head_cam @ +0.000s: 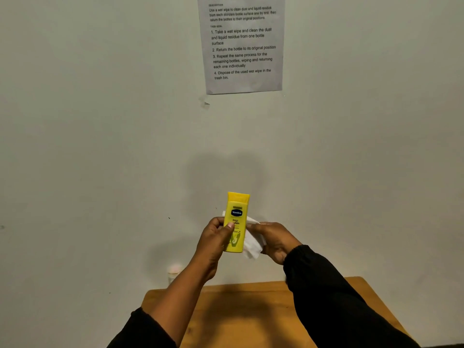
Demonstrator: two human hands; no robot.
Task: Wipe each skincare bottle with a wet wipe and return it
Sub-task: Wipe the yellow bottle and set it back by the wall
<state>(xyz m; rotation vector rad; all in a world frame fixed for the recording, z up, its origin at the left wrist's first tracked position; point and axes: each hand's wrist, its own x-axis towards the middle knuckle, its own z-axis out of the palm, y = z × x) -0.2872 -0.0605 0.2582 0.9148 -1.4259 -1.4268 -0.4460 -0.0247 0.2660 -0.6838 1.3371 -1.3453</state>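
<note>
A yellow Vaseline lotion bottle (237, 217) is held upright in front of the wall, cap upward, above the far end of the table. My left hand (214, 241) grips its lower left side, thumb across the label. My right hand (272, 238) holds a white wet wipe (252, 243) against the bottle's right side and back; a corner of the wipe shows behind the bottle at its left. The wipe's lower part hangs beside the bottle's base.
A wooden table (251, 317) stands against the pale wall below my arms. A small bottle with a pinkish cap (173, 272) stands at its far left corner, partly hidden by my left forearm. A printed instruction sheet (242, 43) is taped high on the wall.
</note>
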